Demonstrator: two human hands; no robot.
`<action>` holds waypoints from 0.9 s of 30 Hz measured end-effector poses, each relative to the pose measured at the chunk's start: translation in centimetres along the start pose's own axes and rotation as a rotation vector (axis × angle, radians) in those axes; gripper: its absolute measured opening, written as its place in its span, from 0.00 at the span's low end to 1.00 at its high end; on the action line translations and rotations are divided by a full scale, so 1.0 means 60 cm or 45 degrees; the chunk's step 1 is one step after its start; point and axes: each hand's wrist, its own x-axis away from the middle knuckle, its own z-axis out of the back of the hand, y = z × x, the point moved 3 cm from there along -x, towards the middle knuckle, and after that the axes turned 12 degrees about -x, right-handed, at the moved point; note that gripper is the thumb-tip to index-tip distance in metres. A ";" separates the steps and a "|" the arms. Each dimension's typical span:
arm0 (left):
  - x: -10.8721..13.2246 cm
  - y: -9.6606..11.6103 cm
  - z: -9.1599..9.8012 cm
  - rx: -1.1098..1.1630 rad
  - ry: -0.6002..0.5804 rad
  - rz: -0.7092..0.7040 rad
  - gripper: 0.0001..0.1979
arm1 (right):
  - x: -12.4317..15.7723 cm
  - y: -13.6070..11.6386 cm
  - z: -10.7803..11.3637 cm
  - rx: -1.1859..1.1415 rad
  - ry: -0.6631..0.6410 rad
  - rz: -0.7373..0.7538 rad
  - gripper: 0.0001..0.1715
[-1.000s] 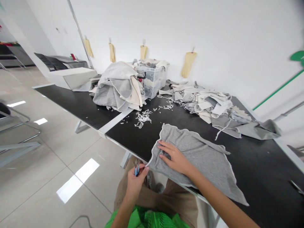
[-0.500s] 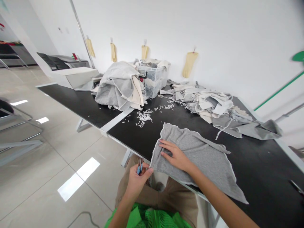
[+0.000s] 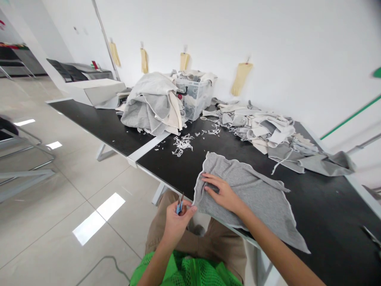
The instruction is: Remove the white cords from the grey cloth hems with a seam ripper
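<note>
A grey fabric piece with white stitched edges lies on the black table, its near corner hanging over the front edge. My right hand rests flat on its left part, fingers stretched out, pressing it down. My left hand is closed around small blue-handled snips, held just off the table edge at the fabric's lower left corner. The thumb touches that corner.
A heap of grey and cream cloth and a clear plastic bin stand at the back. Cut fabric pieces spread along the far right. White thread scraps lie mid-table. Yellow gloves hang on the wall.
My left hand with the snips has shifted slightly right and up toward the fabric's corner. My right hand stays pressed on the cloth. The view has drifted a little.
</note>
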 end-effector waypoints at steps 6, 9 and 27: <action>-0.001 0.003 0.003 -0.051 0.015 -0.031 0.15 | 0.007 -0.068 0.006 -0.073 0.060 0.081 0.16; -0.004 0.007 0.005 -0.045 0.017 -0.056 0.15 | 0.006 -0.105 -0.008 -0.138 -0.098 0.114 0.18; -0.005 0.027 0.009 -0.012 -0.012 -0.100 0.13 | 0.000 -0.076 -0.053 -0.582 -0.101 -0.105 0.07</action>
